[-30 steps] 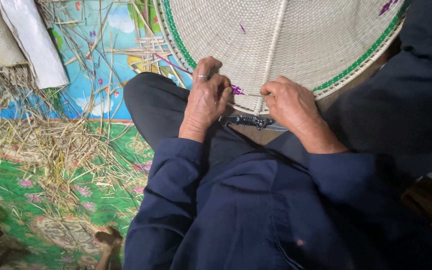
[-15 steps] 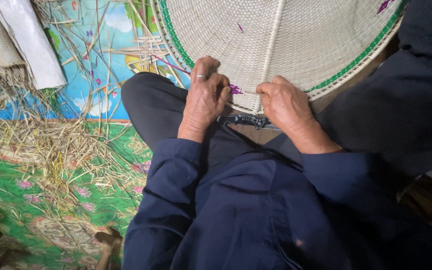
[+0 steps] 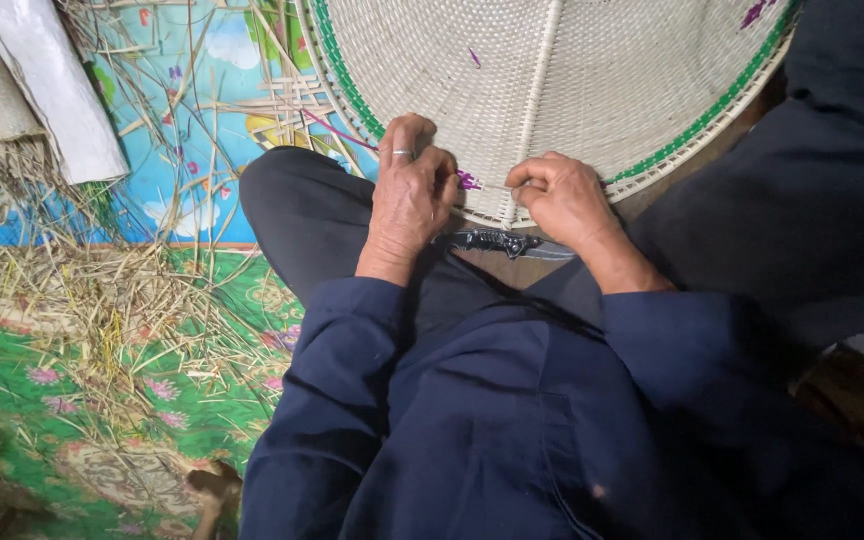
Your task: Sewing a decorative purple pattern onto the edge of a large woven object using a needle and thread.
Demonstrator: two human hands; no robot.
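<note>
Left hand [image 3: 412,195]: curled over the near rim of the woven basket [image 3: 572,80], fingers pressed together on the edge; a ring shows on one finger. It pinches or pins something at the rim just beside the purple strand [image 3: 468,181]; which of the two I cannot tell.
Right hand [image 3: 557,195]: fingers bent in, thumb and forefinger pinching a pale strip at the rim, next to the central rib [image 3: 544,90] where it meets the edge.
Basket: large, round, pale weave with a green band [image 3: 337,70] near its border; rests tilted on the person's lap, near edge over the thighs, far side out of frame.
Knife [image 3: 497,241]: dark folding type, lies on the lap under the basket's near edge, between the two wrists, touched by neither hand.
Floor: patterned mat [image 3: 42,400], green and blue, strewn with loose straw [image 3: 102,300] at the left; a white folded sheet [image 3: 52,90] at the upper left corner.
Step in hand (judgement): finishing or binding the rim where the rib ends, both hands working one strip.
Next move (judgement): calls for holding the rim steady with the left hand while the right draws the strip tight; the trailing end may want trimming, and the knife is in reach.
</note>
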